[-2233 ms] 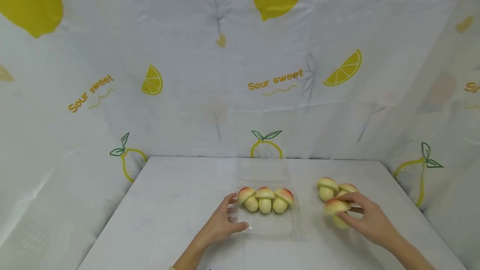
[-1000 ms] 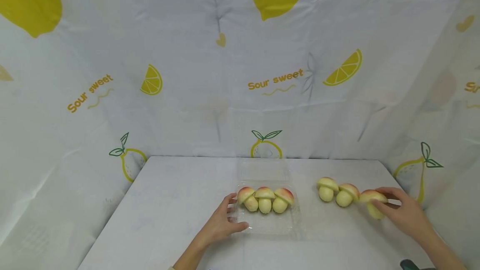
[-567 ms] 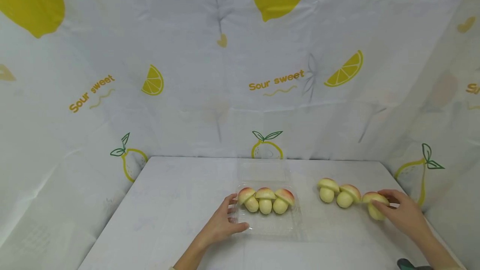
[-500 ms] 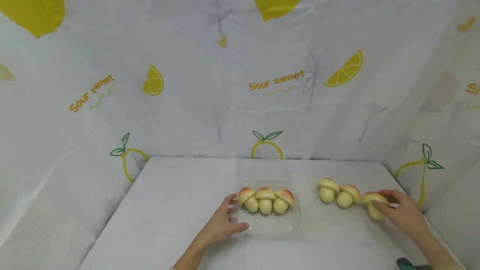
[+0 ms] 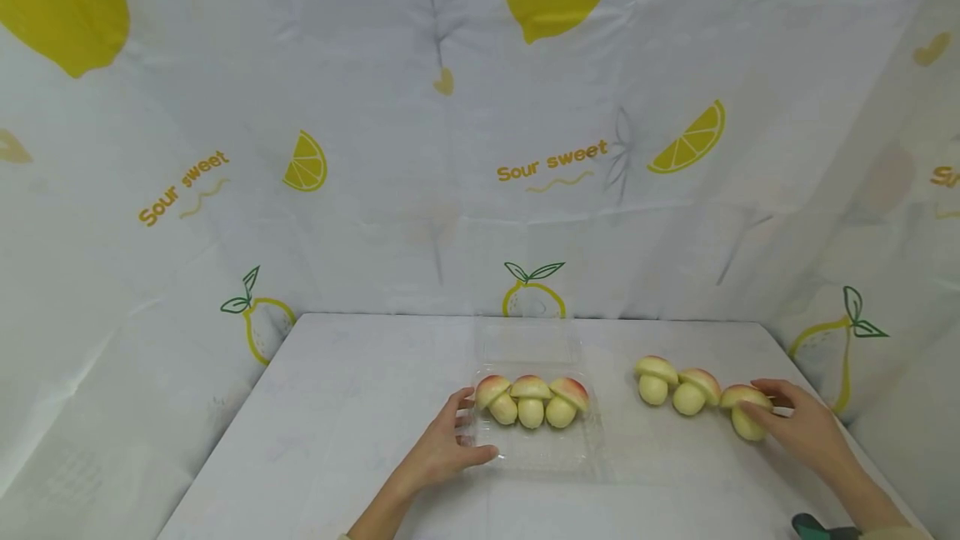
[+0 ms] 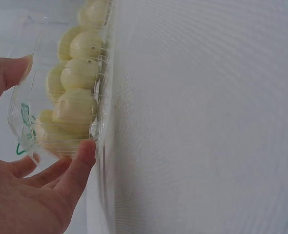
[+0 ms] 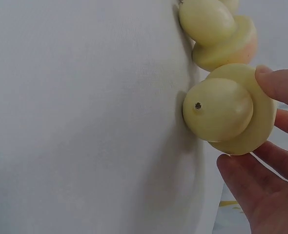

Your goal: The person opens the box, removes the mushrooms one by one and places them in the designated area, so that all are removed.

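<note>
My left hand (image 5: 441, 447) grips the left side of a clear plastic box (image 5: 536, 450), its thumb at the near corner and its fingers along the wall. Three pale yellow toy mushrooms with reddish caps stand in a row in the box, the middle mushroom (image 5: 530, 413) upright and the outer ones tilted. To the right, my right hand (image 5: 808, 432) pinches the cap of another toy mushroom (image 7: 217, 109) between thumb and fingers, down at the tabletop. Left of it lie two more, a tilted mushroom (image 5: 692, 398) touching the held one's cap and a mushroom (image 5: 653, 388) beyond.
The box's open lid (image 5: 527, 342) lies flat behind it toward the table's back edge. A lemon-print curtain (image 5: 375, 232) hangs behind and at both sides. A dark green object (image 5: 813, 527) shows at the lower right edge by my right forearm.
My right hand has carried the mushroom from in front of the two loose ones to the right end of their row, lowered it and nudged it left against them. My left hand stays put.
</note>
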`<action>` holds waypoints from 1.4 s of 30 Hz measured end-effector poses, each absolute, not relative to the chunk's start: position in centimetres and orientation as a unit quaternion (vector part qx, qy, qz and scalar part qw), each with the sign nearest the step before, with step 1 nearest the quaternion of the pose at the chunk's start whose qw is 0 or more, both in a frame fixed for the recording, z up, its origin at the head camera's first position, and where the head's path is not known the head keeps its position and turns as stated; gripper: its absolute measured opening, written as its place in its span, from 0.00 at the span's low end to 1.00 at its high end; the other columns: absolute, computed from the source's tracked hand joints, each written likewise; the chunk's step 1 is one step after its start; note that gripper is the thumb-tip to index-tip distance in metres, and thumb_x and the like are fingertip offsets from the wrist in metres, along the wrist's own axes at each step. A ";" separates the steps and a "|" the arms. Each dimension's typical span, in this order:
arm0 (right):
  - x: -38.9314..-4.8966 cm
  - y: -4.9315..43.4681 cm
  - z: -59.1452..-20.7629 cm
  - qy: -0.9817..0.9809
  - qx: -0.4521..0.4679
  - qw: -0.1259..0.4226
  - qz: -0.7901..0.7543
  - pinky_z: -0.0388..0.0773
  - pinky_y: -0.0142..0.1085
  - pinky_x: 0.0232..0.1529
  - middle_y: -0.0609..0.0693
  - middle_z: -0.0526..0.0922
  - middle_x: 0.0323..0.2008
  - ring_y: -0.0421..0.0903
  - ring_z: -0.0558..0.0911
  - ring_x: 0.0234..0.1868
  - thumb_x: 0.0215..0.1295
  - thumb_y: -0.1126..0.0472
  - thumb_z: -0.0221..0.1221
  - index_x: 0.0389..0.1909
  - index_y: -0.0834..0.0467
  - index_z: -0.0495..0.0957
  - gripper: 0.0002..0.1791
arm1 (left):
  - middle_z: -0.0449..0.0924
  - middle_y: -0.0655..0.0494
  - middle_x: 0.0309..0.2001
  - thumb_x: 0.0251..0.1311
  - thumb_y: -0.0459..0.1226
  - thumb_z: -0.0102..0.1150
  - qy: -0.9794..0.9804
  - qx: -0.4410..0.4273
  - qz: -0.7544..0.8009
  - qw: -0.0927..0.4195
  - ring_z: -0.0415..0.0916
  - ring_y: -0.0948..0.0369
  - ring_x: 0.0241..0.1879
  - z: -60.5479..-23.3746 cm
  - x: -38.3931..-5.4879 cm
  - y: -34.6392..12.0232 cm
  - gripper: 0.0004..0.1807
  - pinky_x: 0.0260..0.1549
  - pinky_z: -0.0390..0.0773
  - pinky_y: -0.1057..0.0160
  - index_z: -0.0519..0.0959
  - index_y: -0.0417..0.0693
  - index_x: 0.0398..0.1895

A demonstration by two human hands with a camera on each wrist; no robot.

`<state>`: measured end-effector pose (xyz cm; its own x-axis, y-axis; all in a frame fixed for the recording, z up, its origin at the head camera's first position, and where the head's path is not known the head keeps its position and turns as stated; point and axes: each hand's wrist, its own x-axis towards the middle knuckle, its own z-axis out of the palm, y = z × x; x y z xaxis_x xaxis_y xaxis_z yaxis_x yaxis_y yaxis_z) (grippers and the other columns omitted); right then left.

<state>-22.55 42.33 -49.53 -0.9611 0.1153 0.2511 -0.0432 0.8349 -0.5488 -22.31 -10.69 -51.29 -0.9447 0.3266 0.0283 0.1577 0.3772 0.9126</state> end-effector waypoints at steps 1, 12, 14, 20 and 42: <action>-22.5 42.3 -49.5 -0.948 -0.019 0.136 0.286 0.73 0.31 0.32 0.71 0.80 0.51 0.57 0.82 0.42 0.67 0.48 0.67 0.56 0.72 0.75 0.32 | 0.66 0.41 0.69 0.52 0.41 0.77 0.826 0.147 0.538 0.078 0.69 0.40 0.64 -51.3 -22.3 -10.7 0.51 0.54 0.79 0.47 0.57 0.43 0.76; -22.5 42.5 -49.3 -0.949 -0.023 0.124 0.289 0.81 0.40 0.34 0.76 0.77 0.51 0.72 0.79 0.48 0.68 0.48 0.66 0.57 0.76 0.72 0.35 | 0.66 0.42 0.69 0.52 0.41 0.77 0.825 0.143 0.541 0.079 0.70 0.41 0.64 -51.3 -22.3 -10.6 0.51 0.53 0.78 0.48 0.57 0.44 0.76; -22.5 42.5 -49.2 -0.950 -0.025 0.119 0.288 0.84 0.46 0.37 0.77 0.76 0.52 0.72 0.77 0.50 0.69 0.47 0.65 0.58 0.77 0.71 0.36 | 0.66 0.41 0.69 0.52 0.41 0.77 0.824 0.144 0.542 0.080 0.70 0.41 0.64 -51.3 -22.3 -10.6 0.51 0.53 0.78 0.48 0.57 0.44 0.76; -22.2 42.3 -48.8 -0.950 0.000 0.134 0.282 0.82 0.29 0.36 0.77 0.76 0.52 0.72 0.76 0.51 0.68 0.49 0.67 0.56 0.76 0.74 0.34 | 0.66 0.41 0.69 0.52 0.42 0.77 0.830 0.145 0.534 0.075 0.70 0.40 0.64 -51.4 -22.4 -10.7 0.51 0.53 0.79 0.48 0.58 0.43 0.76; -22.2 34.9 -45.9 -0.920 0.097 0.228 0.305 0.69 0.16 0.42 0.61 0.83 0.46 0.29 0.75 0.43 0.58 0.58 0.74 0.47 0.64 0.84 0.20 | 0.65 0.40 0.69 0.52 0.42 0.77 0.828 0.149 0.535 0.076 0.69 0.39 0.65 -51.5 -22.4 -10.6 0.51 0.55 0.78 0.48 0.57 0.43 0.76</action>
<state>-22.19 34.88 -45.91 -0.8772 -0.0401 0.4784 -0.3180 0.7951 -0.5165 -22.43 -10.61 -51.45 -0.9443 0.3274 0.0335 0.1650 0.3829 0.9089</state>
